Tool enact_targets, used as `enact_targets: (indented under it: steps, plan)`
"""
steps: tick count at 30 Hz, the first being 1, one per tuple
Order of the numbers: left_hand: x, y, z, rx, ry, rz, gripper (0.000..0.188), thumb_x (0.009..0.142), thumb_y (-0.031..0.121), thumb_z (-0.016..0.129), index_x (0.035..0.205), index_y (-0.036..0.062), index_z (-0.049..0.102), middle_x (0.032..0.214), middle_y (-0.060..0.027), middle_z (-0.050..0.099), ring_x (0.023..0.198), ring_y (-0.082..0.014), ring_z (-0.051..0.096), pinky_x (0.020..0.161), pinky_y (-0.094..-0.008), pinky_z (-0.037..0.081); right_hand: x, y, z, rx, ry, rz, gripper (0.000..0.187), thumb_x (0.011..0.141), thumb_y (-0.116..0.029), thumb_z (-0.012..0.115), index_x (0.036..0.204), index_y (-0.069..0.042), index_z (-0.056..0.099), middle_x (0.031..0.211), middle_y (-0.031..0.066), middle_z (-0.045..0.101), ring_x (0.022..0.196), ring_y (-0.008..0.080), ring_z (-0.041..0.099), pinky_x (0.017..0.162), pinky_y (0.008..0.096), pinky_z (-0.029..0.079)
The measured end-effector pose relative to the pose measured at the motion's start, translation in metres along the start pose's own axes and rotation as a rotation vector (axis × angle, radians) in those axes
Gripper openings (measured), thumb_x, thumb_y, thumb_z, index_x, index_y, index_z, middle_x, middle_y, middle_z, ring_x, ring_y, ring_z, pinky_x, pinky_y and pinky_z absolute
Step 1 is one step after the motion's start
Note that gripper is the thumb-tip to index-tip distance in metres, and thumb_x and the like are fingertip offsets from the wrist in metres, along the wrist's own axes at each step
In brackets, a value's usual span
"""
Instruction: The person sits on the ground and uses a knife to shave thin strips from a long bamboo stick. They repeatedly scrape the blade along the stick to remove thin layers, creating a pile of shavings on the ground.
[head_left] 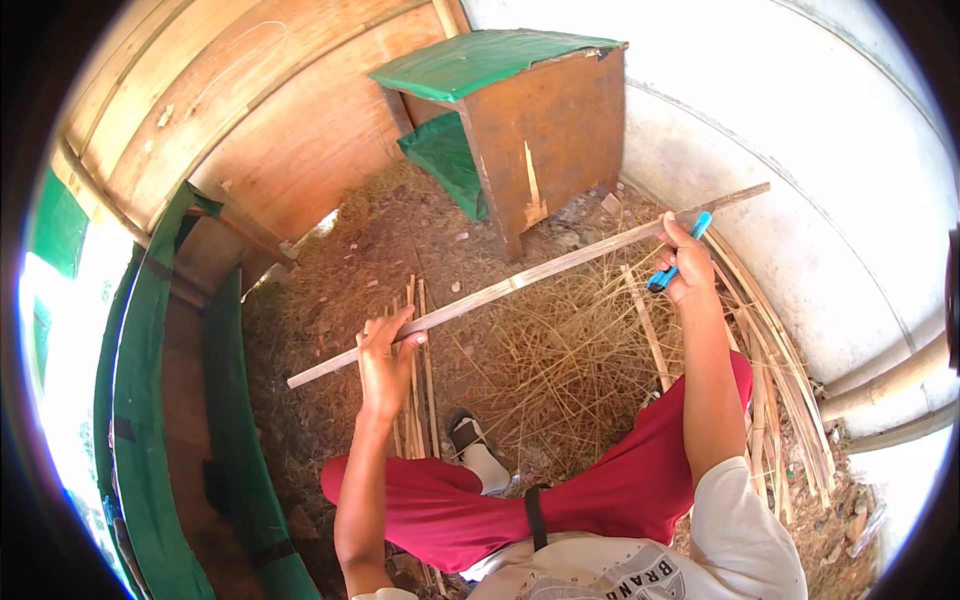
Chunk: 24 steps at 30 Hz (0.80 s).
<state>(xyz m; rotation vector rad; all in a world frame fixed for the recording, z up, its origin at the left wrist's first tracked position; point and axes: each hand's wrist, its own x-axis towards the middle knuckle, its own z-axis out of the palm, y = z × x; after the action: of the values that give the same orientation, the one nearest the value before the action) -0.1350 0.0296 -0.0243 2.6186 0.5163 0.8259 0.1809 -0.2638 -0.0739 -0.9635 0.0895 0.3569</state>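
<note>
A long, pale bamboo strip [530, 275] slants across in front of me, its right end higher in the picture. Its lower left part is gripped by my left hand [385, 355], fingers closed around it. My right hand [688, 262] pinches the strip near its far right end. The same hand also holds a light blue box cutter [697, 232] with a black end, tucked against the palm. Whether the blade is out, I cannot tell.
Thin bamboo shavings [560, 370] cover the ground before my legs. Split bamboo strips [770, 400] lie in a bundle at my right, with several more [428, 370] near my left knee. A wooden cabinet [550, 130] with green covering stands ahead. Green-covered bench [235, 420] at left; white wall [800, 150] at right.
</note>
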Motion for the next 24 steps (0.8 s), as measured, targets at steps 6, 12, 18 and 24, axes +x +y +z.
enact_targets:
  steps: [6, 12, 18, 24]
  plan:
    - [-0.014, 0.012, 0.006, 0.254, 0.552, 0.092, 0.031, 0.083, 0.009, 0.077, 0.113, 0.0075, 0.070, 0.105, -0.0078, 0.071, 0.109, -0.0226, 0.063, 0.095, -0.0381, 0.044, 0.017, 0.001, -0.017, 0.095, 0.114, -0.083, 0.027, 0.090, -0.029, 0.075, 0.105, -0.008, 0.066, 0.088, 0.0007, 0.054, 0.054, 0.0071, 0.038, 0.050, 0.0254, 0.034]
    - [-0.078, -0.015, 0.040, -0.288, 0.325, -0.382, 0.023, 0.086, 0.019, 0.080, 0.079, -0.0011, 0.072, 0.055, -0.0011, 0.062, 0.053, -0.0053, 0.055, 0.050, -0.0251, 0.044, 0.016, 0.004, -0.016, 0.100, 0.087, -0.067, 0.028, 0.090, -0.030, 0.075, 0.105, -0.008, 0.066, 0.088, 0.0009, 0.054, 0.055, 0.0073, 0.039, 0.050, 0.0259, 0.035]
    - [-0.080, 0.023, 0.057, -0.104, -0.158, -0.495, 0.034, 0.091, 0.033, 0.073, 0.105, 0.0029, 0.071, 0.076, -0.0045, 0.071, 0.066, -0.0152, 0.064, 0.060, -0.0293, 0.050, 0.014, 0.008, -0.015, 0.042, 0.093, -0.081, 0.027, 0.093, -0.033, 0.072, 0.105, -0.011, 0.063, 0.082, -0.0018, 0.052, 0.050, 0.0061, 0.036, 0.049, 0.0234, 0.033]
    - [-0.054, 0.048, 0.119, -0.913, -0.328, -0.375, 0.056, 0.099, 0.019, 0.062, 0.149, 0.0092, 0.039, 0.139, -0.0132, 0.056, 0.117, -0.0191, 0.056, 0.096, -0.0364, 0.050, 0.005, 0.042, 0.010, 0.086, 0.070, 0.006, 0.037, 0.086, -0.031, 0.080, 0.104, -0.007, 0.059, 0.094, 0.0064, 0.060, 0.050, 0.0074, 0.040, 0.046, 0.0264, 0.036]
